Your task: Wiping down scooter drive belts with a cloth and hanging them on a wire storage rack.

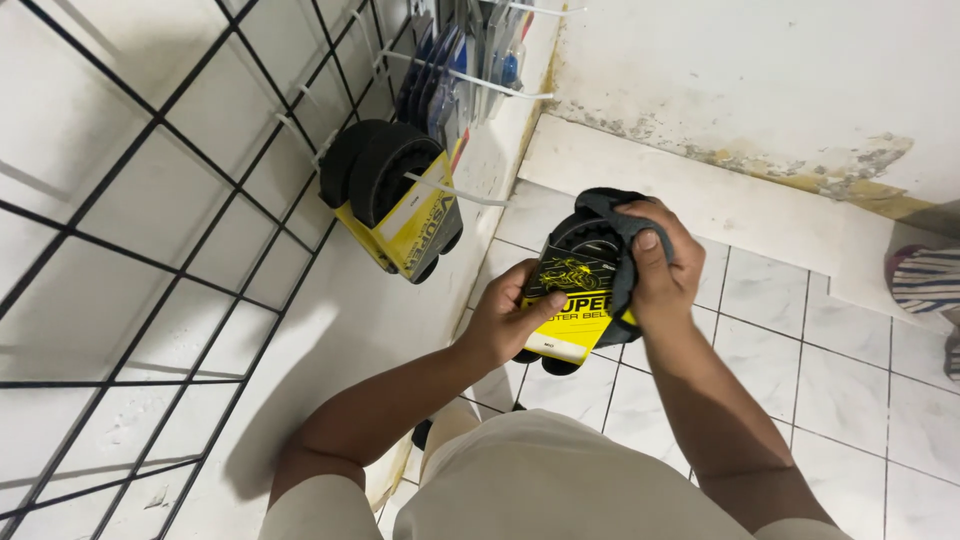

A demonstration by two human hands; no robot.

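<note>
Both hands, left hand (pixel 505 315) and right hand (pixel 655 270), hold a black rubber belt (pixel 590 240) by its yellow card sleeve (pixel 575 310); it looks light, bendy, and easy to grip there.

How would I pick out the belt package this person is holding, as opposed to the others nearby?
Start at the black wire grid on the white wall at left, where similar belt packs hang on a peg. Move right, over the tiled floor: the held belt package is a black toothed belt in a yellow-and-black card sleeve. It alone is off the rack, gripped by the left hand while the right hand presses a dark cloth on it.
</note>
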